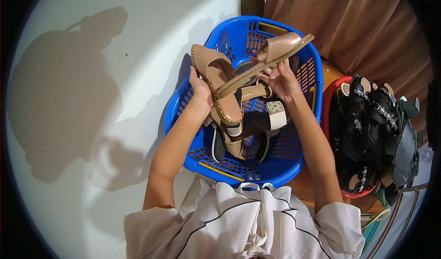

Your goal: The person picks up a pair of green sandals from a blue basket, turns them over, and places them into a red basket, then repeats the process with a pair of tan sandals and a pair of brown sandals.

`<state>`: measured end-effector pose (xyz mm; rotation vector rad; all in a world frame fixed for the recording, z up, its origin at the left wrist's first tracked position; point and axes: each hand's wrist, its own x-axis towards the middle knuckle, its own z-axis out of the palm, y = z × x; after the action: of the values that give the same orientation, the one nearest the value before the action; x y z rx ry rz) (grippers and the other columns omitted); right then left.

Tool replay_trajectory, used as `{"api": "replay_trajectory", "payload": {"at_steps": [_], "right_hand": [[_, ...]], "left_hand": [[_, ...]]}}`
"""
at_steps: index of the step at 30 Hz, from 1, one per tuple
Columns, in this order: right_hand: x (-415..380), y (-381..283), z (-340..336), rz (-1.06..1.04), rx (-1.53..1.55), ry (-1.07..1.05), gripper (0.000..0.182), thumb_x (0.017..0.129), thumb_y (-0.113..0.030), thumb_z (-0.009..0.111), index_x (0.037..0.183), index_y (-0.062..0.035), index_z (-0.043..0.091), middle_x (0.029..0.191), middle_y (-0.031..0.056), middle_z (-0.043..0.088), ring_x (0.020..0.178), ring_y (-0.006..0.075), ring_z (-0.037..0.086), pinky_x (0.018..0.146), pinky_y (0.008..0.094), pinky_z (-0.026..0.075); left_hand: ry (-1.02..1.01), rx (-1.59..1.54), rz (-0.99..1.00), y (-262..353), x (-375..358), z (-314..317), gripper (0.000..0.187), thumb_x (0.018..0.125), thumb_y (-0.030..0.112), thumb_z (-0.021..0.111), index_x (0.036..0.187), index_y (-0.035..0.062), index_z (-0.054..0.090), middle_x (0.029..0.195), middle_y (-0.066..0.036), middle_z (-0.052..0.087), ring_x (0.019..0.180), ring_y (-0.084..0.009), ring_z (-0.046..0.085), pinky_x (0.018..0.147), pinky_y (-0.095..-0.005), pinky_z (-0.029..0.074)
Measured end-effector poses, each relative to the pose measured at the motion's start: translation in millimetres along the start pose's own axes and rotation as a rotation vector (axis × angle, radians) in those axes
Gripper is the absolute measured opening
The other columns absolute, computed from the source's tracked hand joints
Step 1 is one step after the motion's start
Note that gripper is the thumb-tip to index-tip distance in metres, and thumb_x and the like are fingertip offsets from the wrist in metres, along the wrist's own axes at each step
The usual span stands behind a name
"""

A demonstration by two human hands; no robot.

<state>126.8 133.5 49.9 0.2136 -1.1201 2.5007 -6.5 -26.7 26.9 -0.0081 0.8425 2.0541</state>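
Note:
My left hand [200, 90] holds a beige closed-toe slip-on shoe [229, 108] with a studded edge, toe pointing up and away. My right hand [281, 81] grips a beige open-toe sandal [281, 47], tilted with its sole edge toward me. The heel end of this sandal crosses over the slip-on. Both are above a blue plastic basket [285, 176] holding several shoes, among them a white-strapped one with a square ornament [275, 108] and a beige strappy one [253, 92]. The fingertips of my left hand are partly hidden behind the slip-on.
On the right, a red container [327, 116] is piled with black sandals [363, 121] with shiny ornaments. A dark green shoe [405, 142] lies at its edge. A brown curtain [349, 25] hangs behind; a white wall [138, 43] stands on the left.

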Motion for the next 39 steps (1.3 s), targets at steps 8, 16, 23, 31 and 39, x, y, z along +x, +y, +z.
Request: {"api": "replay_trajectory", "payload": {"at_steps": [8,16,23,31,39], "right_hand": [[6,8,-19,0.034,0.037,0.395,0.042,0.077,-0.038,0.060,0.106,-0.0080,0.049,0.098,0.0049,0.056,0.090,0.0168,0.056,0.072,0.0336,0.050],[8,-1,-20,0.026,-0.085,0.483,0.043,0.075,-0.041,0.061,0.101,-0.0076,0.051,0.082,0.0044,0.057,0.072,0.0138,0.057,0.062,0.0304,0.050],[8,-1,-18,-0.003,-0.243,0.491,0.060,0.074,-0.030,0.066,0.118,-0.0042,0.035,0.103,0.0101,0.049,0.094,0.0181,0.051,0.078,0.0303,0.046],[7,-1,-26,0.072,-0.169,0.539,0.058,0.081,-0.042,0.050,0.123,-0.0066,0.034,0.115,0.0108,0.045,0.104,0.0214,0.047,0.087,0.0340,0.039],[8,2,-25,0.057,-0.363,0.609,0.050,0.084,-0.042,0.040,0.120,-0.0077,0.038,0.116,0.0106,0.044,0.108,0.0200,0.041,0.090,0.0344,0.033]], "left_hand": [[0.099,-0.059,0.030,-1,-18,32,0.071,0.077,0.062,0.026,0.106,-0.0001,0.046,0.095,-0.016,0.051,0.074,-0.0294,0.052,0.068,-0.0400,0.045],[0.008,-0.165,-0.088,1,-1,13,0.057,0.070,0.053,0.060,0.085,-0.0005,0.046,0.068,-0.009,0.046,0.056,-0.0150,0.049,0.052,-0.0249,0.047],[0.006,-0.006,0.023,1,6,2,0.046,0.069,0.042,0.067,0.086,0.0028,0.049,0.076,-0.009,0.053,0.061,-0.0130,0.055,0.049,-0.0220,0.050],[0.003,0.123,0.120,4,8,4,0.035,0.075,0.033,0.064,0.099,0.0083,0.055,0.085,-0.006,0.060,0.072,-0.0164,0.058,0.064,-0.0320,0.048],[0.006,0.213,0.331,1,11,4,0.035,0.079,0.020,0.060,0.108,0.0047,0.048,0.099,-0.006,0.056,0.093,-0.0179,0.054,0.080,-0.0309,0.044]]}}
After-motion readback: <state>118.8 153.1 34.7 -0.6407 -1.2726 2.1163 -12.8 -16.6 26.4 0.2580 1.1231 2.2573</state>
